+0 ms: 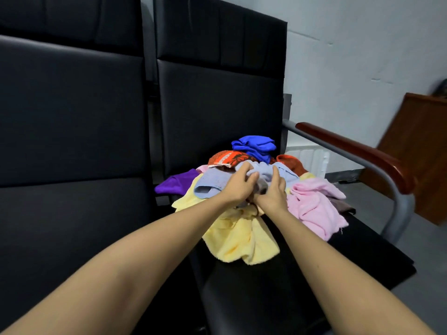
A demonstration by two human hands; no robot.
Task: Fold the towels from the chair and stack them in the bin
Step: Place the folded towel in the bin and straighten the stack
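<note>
Chair (302, 286) holds heaped, seemingly unfolded towels (242, 238).

Dim, even indoor light with soft shadows; wide-angle bending and motion blur smear the right edge.

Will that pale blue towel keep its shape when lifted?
Probably not: the pale blue towel lies crumpled, so it should droop. It looks thin, likely light. Lying atop the yellow towel, it may drag that along.

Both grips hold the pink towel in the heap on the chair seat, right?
Wrong towel. In the head view the left-hand grip and right-hand grip hold the light blue towel in the heap on the chair seat; the pink towel lies to their right.
</note>
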